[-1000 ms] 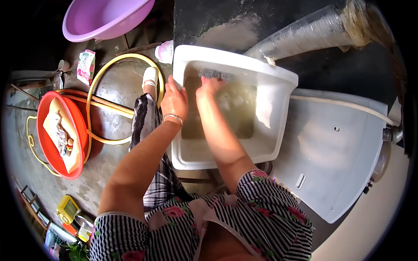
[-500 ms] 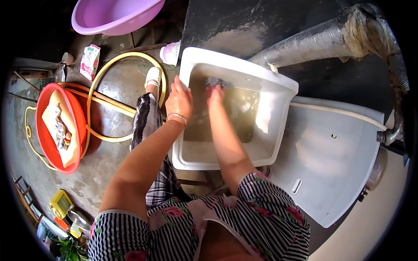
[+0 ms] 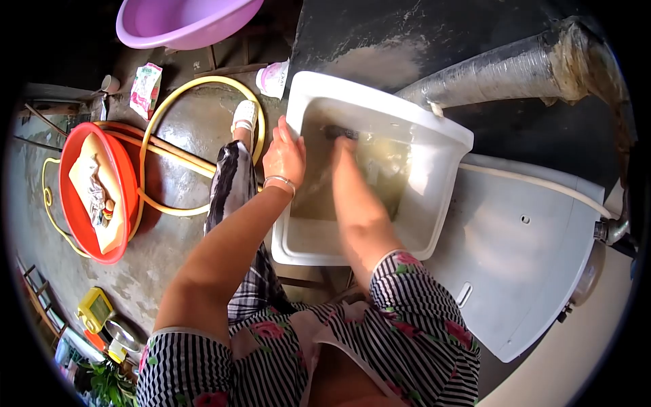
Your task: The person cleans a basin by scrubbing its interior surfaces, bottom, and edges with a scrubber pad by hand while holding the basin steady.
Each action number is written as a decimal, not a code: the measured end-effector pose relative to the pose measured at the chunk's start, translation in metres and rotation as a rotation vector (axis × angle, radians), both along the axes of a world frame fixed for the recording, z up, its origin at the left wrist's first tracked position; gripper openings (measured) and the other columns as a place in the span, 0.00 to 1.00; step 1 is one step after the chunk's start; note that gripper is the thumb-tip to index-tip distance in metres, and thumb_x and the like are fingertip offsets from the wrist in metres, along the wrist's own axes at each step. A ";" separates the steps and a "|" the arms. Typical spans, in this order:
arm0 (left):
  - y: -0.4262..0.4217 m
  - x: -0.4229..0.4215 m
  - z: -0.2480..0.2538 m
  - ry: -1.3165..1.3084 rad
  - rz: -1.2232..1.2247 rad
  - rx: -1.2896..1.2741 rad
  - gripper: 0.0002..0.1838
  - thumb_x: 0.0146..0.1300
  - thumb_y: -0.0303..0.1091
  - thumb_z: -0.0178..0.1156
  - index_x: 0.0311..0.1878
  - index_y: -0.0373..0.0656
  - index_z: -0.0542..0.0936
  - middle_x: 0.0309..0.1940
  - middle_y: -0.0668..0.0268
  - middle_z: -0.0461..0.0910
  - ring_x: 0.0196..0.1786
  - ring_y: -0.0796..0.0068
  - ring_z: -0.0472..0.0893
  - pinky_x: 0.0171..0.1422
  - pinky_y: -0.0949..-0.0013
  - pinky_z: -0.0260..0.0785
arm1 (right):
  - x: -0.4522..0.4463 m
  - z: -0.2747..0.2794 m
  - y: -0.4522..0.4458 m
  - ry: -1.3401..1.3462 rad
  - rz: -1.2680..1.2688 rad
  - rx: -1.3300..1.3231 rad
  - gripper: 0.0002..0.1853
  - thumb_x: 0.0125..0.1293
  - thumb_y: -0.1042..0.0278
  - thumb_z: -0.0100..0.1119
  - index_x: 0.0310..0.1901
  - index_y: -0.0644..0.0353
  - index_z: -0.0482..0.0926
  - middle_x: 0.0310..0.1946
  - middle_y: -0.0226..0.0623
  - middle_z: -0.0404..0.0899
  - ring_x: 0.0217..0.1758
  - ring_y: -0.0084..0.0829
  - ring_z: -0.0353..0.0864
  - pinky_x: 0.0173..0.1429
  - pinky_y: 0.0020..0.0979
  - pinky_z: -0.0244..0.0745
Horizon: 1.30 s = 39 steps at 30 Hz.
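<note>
A white sink basin [image 3: 352, 260] holds murky water [image 3: 315, 197]. My left hand [image 3: 285, 157] rests against its left rim with fingers stretched out and nothing in them. My right arm reaches down into the basin, and my right hand [image 3: 344, 146] is sunk in the water near the far wall. A dark, wet cloth-like thing [image 3: 341, 132] shows at that hand. The right fingers are hidden under the water, so their grip on it does not show.
A grey panel [image 3: 515, 237] with a pale hose lies right of the basin; a wrapped pipe [image 3: 495, 74] runs behind. On the floor at left are a yellow hose [image 3: 157, 122], a red basin [image 3: 130, 176] holding cloth, and a yellow jug [image 3: 95, 311]. A purple tub [image 3: 203, 34] stands beyond.
My right hand has sunk deeper into the water, and the dark thing beside it shows less. My left hand stays at the rim. The whole view has shifted slightly.
</note>
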<state>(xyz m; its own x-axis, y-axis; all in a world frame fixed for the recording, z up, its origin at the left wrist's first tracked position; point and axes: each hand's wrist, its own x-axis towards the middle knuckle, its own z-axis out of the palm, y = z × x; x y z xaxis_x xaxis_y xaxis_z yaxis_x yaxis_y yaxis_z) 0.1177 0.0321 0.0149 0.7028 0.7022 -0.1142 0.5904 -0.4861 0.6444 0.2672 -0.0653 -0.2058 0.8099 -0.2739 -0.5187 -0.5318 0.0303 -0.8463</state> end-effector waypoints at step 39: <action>0.000 -0.001 -0.010 -0.004 -0.010 0.092 0.34 0.63 0.36 0.54 0.68 0.33 0.54 0.51 0.47 0.72 0.44 0.47 0.80 0.44 0.51 0.74 | -0.011 0.035 0.003 0.041 0.440 -0.136 0.18 0.68 0.69 0.49 0.56 0.69 0.65 0.47 0.51 0.74 0.46 0.40 0.77 0.48 0.37 0.74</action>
